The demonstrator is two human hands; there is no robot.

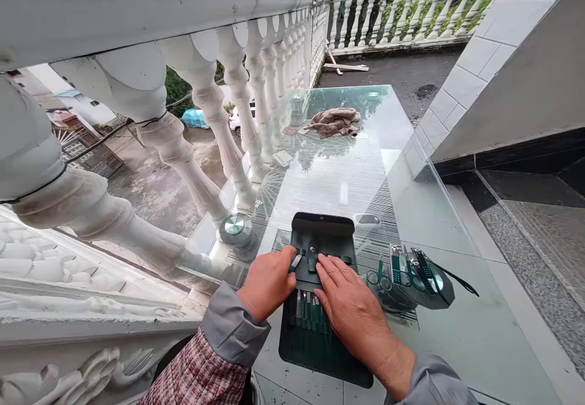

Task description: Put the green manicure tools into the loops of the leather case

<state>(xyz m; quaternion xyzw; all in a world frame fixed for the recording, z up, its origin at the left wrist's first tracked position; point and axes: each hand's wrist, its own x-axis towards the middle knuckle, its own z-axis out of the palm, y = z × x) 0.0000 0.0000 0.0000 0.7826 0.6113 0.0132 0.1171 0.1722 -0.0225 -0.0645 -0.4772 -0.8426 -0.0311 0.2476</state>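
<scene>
Just right of the right hand's [354,307] flat, nearly joined fingers, scissors [380,278] and clippers [395,266] crowd the glass [484,332], while a leg [236,227] and balusters [201,109] bound the left hand [269,283], its thumb and curled fingers pinching a small tool [296,262]. The case [320,356] lies unfolded under both hands — beyond their fingertips, bare glass runs to a cloth [333,123] near the far edge.

hands [269,283]: two | tool case [322,351]: one | cloth [336,123]: one | glass table [329,176]: one | loose tools [396,265] — overlapping, uncountable
</scene>
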